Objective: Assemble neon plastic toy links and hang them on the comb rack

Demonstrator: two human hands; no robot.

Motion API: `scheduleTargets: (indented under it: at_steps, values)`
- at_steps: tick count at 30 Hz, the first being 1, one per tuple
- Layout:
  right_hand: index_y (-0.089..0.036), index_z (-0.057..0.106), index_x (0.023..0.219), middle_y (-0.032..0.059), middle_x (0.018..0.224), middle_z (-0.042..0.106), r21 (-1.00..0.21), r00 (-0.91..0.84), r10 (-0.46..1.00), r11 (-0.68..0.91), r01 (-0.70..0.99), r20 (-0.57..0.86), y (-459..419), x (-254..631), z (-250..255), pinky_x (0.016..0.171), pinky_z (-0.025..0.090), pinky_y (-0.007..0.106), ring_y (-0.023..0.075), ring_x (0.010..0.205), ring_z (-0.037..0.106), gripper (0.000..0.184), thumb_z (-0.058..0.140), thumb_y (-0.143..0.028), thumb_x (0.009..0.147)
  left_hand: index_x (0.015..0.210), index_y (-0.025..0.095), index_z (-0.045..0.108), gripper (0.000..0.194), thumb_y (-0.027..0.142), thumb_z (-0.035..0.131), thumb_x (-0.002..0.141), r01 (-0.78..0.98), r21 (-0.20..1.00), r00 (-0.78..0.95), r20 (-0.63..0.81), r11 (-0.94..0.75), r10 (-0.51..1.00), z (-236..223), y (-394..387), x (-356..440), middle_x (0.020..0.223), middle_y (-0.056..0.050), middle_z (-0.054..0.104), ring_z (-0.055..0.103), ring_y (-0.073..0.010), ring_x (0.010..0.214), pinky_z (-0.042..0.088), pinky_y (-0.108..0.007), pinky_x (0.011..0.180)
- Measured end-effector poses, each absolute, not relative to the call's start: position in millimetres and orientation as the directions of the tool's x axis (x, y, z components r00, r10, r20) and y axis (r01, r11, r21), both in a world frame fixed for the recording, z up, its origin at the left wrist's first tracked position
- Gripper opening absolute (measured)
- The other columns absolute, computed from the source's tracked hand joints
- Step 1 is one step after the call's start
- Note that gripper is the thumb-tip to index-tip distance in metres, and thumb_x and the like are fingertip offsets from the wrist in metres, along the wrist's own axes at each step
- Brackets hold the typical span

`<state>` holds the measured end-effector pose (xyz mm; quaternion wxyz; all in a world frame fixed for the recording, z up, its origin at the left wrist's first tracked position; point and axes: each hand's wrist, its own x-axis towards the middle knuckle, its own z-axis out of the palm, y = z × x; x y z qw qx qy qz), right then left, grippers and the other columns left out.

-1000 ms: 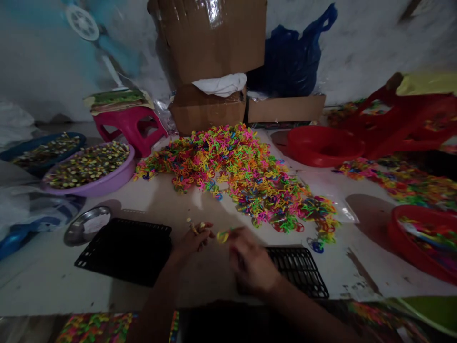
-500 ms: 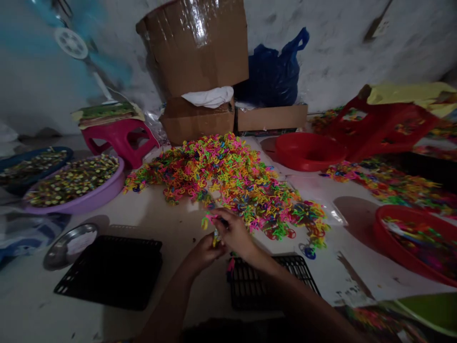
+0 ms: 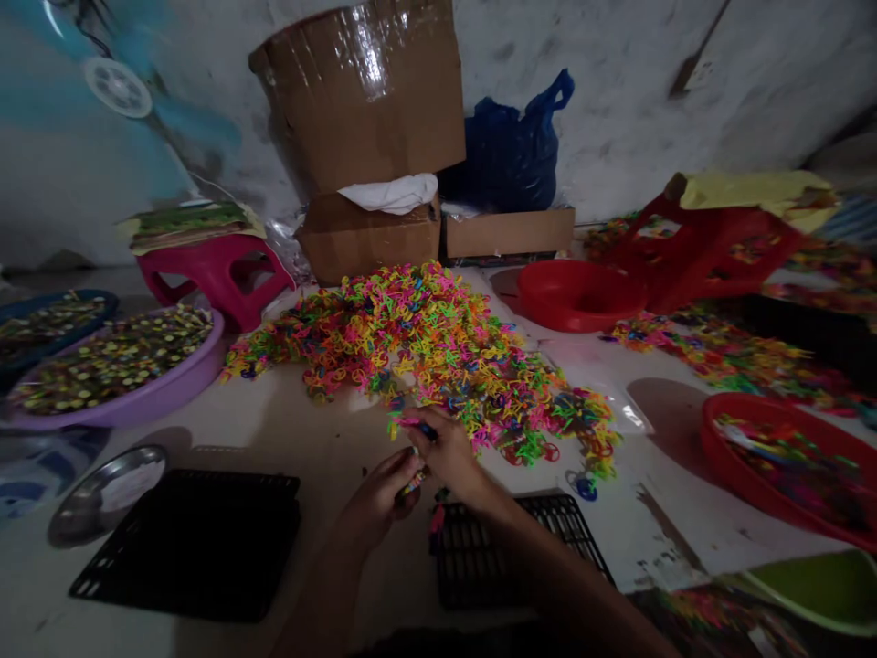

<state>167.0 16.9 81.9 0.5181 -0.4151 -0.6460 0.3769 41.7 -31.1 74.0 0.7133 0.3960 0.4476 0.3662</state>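
In front of a heap of small bright plastic pieces (image 3: 417,338), my two hands meet close together. My left hand (image 3: 376,498) is closed around small yellow and multicoloured pieces (image 3: 416,482) that poke out between its fingers; their exact kind is too small to make out. Just above and to the right, my right hand (image 3: 449,457) pinches a few pink, green and dark plastic pieces (image 3: 404,423). Below my right forearm lies a black slotted tray (image 3: 562,525), with a pink and dark piece (image 3: 437,521) at its left edge.
Left are a black tray (image 3: 198,544), a metal dish (image 3: 82,503), a purple basin (image 3: 157,393) of small parts and a pink stool (image 3: 226,274) with a fan (image 3: 120,87). Right are red basins (image 3: 582,297) and a red stool (image 3: 719,247). Cardboard boxes (image 3: 363,119) stand behind.
My hands have drawn slightly apart, the left one lower and turned so more of its pieces show. The whole view has shifted a little.
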Motion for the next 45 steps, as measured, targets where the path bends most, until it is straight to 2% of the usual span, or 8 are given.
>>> scheduleTargets:
  at_steps: [3,7,12,22,30,39,42,45]
  values:
    - [-0.019,0.061,0.080,0.0009,0.074,0.061,-0.979,0.094,0.985,0.158,-0.131,0.146,18.5,172.5,85.8,0.065,0.045,0.026,0.0136,0.068,0.055,0.018,0.064,-0.033,0.069,0.095,0.021,0.052,0.040,0.056,0.051,0.075,-0.109,0.907,0.202,-0.381,0.407,0.902,77.7,-31.9,41.1,0.069,0.004,0.048,0.037,-0.0029,0.047,0.020,-0.015,0.041]
    - [-0.018,0.053,0.068,-0.0036,0.060,0.051,-0.962,0.063,0.998,0.033,-0.270,0.017,11.6,174.6,88.4,0.053,0.038,0.021,0.0091,0.055,0.045,0.024,0.067,-0.035,0.062,0.098,0.020,0.053,0.047,0.061,0.048,0.074,0.013,0.944,0.141,-0.328,0.329,0.934,74.3,-32.5,44.3,0.065,0.003,0.047,0.043,-0.0064,0.052,0.026,-0.016,0.042]
    - [-0.019,0.054,0.086,-0.0063,0.057,0.043,-0.982,-0.047,0.997,0.044,-0.184,0.054,2.8,174.5,91.7,0.048,0.032,0.020,0.0085,0.051,0.039,0.025,0.061,-0.034,0.067,0.091,0.020,0.050,0.044,0.060,0.047,0.075,0.046,0.975,0.136,-0.223,0.219,0.965,70.2,-33.2,46.3,0.065,0.003,0.047,0.044,-0.0072,0.053,0.028,-0.017,0.041]
    - [-0.019,0.059,0.090,-0.0046,0.059,0.044,-0.983,-0.106,0.978,0.184,0.010,0.182,-2.2,175.3,95.0,0.050,0.035,0.021,0.0096,0.053,0.041,0.020,0.051,-0.031,0.075,0.092,0.016,0.059,0.027,0.038,0.047,0.081,0.312,0.948,0.096,0.035,-0.064,0.995,69.7,-35.4,42.0,0.060,0.001,0.056,0.052,-0.0119,0.056,0.039,-0.022,0.056]
    - [-0.018,0.059,0.086,-0.0042,0.058,0.044,-0.974,-0.089,0.972,0.222,0.037,0.218,-3.5,177.2,102.3,0.049,0.035,0.020,0.0090,0.052,0.041,0.018,0.049,-0.029,0.077,0.095,0.015,0.060,0.030,0.036,0.042,0.083,0.362,0.925,0.072,0.096,-0.116,0.993,78.1,-39.1,44.4,0.059,0.003,0.057,0.053,-0.0111,0.053,0.040,-0.020,0.053]
    - [-0.017,0.064,0.083,-0.0012,0.062,0.055,-0.982,0.015,0.985,0.171,0.080,0.172,-11.0,174.9,101.7,0.051,0.038,0.021,0.0109,0.055,0.047,0.023,0.048,-0.032,0.076,0.114,0.017,0.056,0.035,0.024,0.039,0.084,0.546,0.696,0.208,0.426,-0.466,0.881,78.6,-43.7,47.4,0.092,-0.008,0.068,0.063,-0.0156,0.077,0.049,-0.024,0.070]
    - [-0.017,0.064,0.091,0.0024,0.073,0.062,-0.993,0.026,0.994,0.109,0.040,0.110,-0.7,179.7,91.5,0.059,0.043,0.025,0.0149,0.065,0.054,0.030,0.049,-0.039,0.076,0.120,0.017,0.051,0.039,0.026,0.041,0.084,0.582,0.655,0.275,0.400,-0.482,0.874,79.1,-39.6,54.9,0.093,-0.009,0.068,0.063,-0.0178,0.083,0.049,-0.026,0.075]
    - [-0.015,0.063,0.099,0.0081,0.086,0.065,-0.978,0.019,0.990,0.135,0.158,0.139,24.2,199.8,78.1,0.068,0.046,0.032,0.0209,0.077,0.059,0.040,0.044,-0.043,0.077,0.121,0.024,0.051,0.039,0.032,0.047,0.083,0.671,0.707,0.205,0.116,-0.226,0.972,73.8,-15.0,53.6,0.082,-0.001,0.070,0.064,-0.0148,0.075,0.048,-0.021,0.068]
